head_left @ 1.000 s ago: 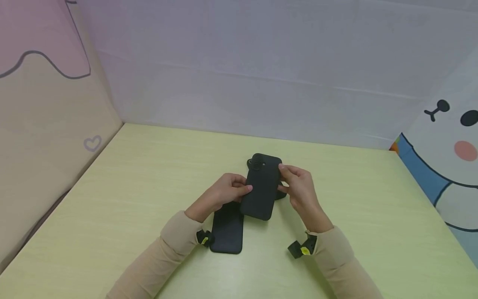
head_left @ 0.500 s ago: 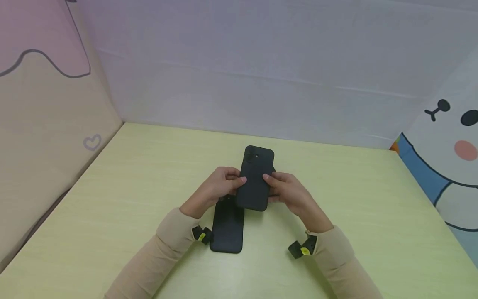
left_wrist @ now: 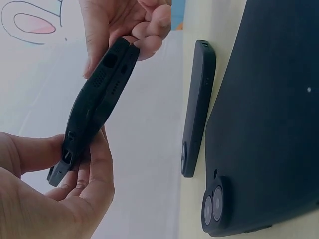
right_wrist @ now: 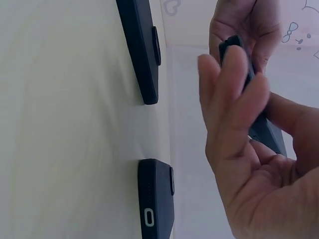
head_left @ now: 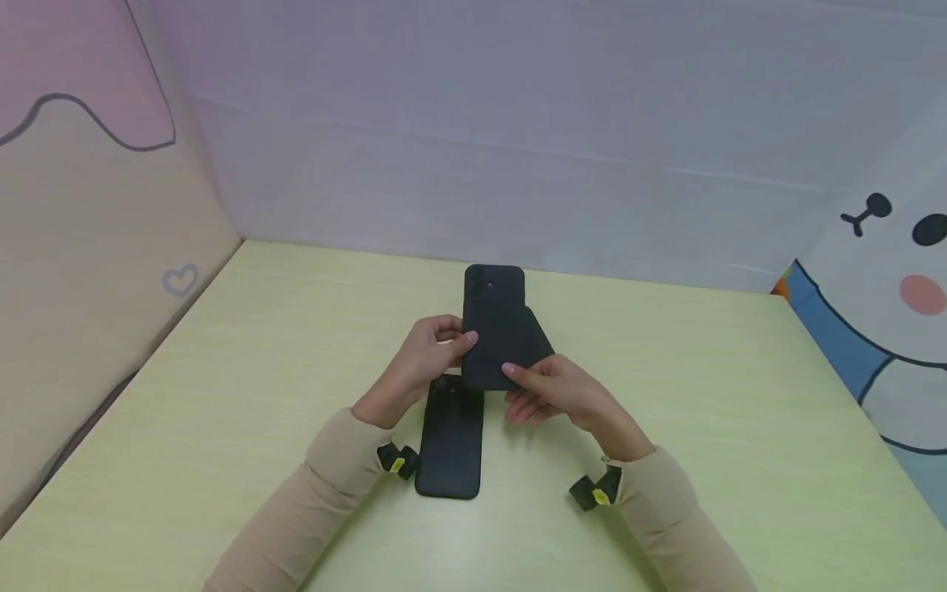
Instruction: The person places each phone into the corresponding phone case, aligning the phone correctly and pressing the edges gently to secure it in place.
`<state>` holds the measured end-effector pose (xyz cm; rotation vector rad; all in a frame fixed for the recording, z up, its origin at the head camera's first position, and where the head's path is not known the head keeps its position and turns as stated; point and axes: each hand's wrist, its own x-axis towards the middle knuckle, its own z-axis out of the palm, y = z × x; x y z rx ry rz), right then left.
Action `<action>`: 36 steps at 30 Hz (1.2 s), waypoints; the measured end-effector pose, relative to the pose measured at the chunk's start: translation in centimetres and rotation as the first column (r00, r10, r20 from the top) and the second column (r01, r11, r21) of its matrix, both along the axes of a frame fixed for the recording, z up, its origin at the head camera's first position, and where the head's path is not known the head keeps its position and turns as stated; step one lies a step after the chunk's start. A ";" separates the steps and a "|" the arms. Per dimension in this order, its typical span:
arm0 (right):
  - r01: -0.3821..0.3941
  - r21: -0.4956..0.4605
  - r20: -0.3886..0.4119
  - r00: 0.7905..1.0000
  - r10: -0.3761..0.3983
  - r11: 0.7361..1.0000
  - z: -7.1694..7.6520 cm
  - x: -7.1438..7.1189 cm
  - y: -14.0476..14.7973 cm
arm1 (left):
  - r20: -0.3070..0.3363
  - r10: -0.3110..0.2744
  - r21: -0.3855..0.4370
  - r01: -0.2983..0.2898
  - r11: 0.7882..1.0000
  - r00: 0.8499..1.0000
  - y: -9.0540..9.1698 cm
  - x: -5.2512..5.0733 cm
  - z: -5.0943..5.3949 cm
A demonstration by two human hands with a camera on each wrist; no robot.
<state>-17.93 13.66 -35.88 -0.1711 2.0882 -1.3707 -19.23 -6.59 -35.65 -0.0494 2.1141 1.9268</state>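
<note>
A black phone in a black case (head_left: 491, 329) is held up over the table, its camera end pointing away. My left hand (head_left: 420, 355) pinches its left side, thumb on top and fingers underneath. At the near right corner my right hand (head_left: 568, 390) has its thumb on the back, with several fingers extended below. In the left wrist view the held phone's edge (left_wrist: 99, 94) shows two layers, slightly apart, each with a port opening and small holes. One black phone (head_left: 451, 444) lies near my left wrist; another black phone (head_left: 542, 339) is partly hidden behind the held one.
The pale yellow table (head_left: 296, 329) reaches back to a whitish wall sheet (head_left: 473, 164). Printed side panels, one with a cartoon face (head_left: 888, 321), border it. Each cuff carries a small black device (head_left: 592, 491).
The held phone has moved away and to the left and turned straighter. My right hand has slid from its upper right edge to its near right corner. The phone on the table behind shows more.
</note>
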 end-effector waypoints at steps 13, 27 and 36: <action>0.132 -0.062 -0.083 0.987 -0.137 0.989 -0.2 0.5 -0.8 | 0.009 0.024 0.040 -0.024 0.999 1.000 0.0 -0.3 -0.6; 0.249 -0.133 -0.070 0.963 -0.259 0.959 0.1 1.1 -1.5 | 0.006 0.067 0.046 -0.068 0.997 0.998 0.1 0.0 -0.4; 0.191 -0.099 -0.054 0.979 -0.197 0.977 0.0 1.0 -1.4 | -0.027 0.127 0.049 -0.126 0.991 0.992 0.1 0.2 -0.3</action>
